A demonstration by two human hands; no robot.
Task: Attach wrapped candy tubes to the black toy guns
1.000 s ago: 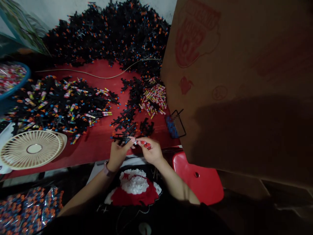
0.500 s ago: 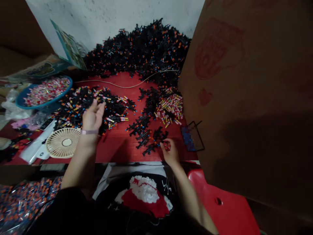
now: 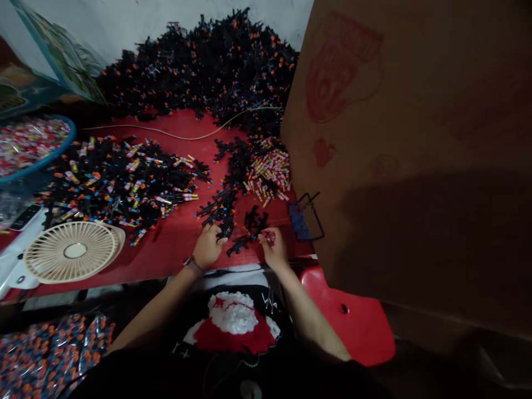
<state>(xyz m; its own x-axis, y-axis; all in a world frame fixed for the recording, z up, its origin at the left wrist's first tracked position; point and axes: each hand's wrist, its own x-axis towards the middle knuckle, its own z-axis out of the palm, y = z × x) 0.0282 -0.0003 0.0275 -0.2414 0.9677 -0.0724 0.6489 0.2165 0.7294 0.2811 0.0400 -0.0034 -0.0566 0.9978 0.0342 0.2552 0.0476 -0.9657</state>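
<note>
My left hand (image 3: 206, 247) rests at the table's front edge, its fingers closing on a small black plastic toy rifle (image 3: 226, 226) from a loose strand of them. My right hand (image 3: 273, 249) pinches a small red-and-white candy stick (image 3: 270, 238) between its fingertips, beside a cluster of black toy rifles (image 3: 249, 233). A mixed heap of black rifles and striped candy sticks (image 3: 124, 183) lies to the left of my hands. Behind them rises a large black pile with orange and blue tips (image 3: 199, 66).
The red tabletop (image 3: 174, 238) carries a cream desk fan (image 3: 72, 250), a blue basin of candy (image 3: 50, 160) and a candy stick pile (image 3: 268, 169). A cardboard sheet (image 3: 415, 166) stands at right, above a red plastic seat (image 3: 349, 316). Bagged goods (image 3: 54, 354) lie lower left.
My left hand has dropped from its raised, open pose above the mixed heap to the black rifles at the front. My right hand stays nearby, and the view has shifted slightly.
</note>
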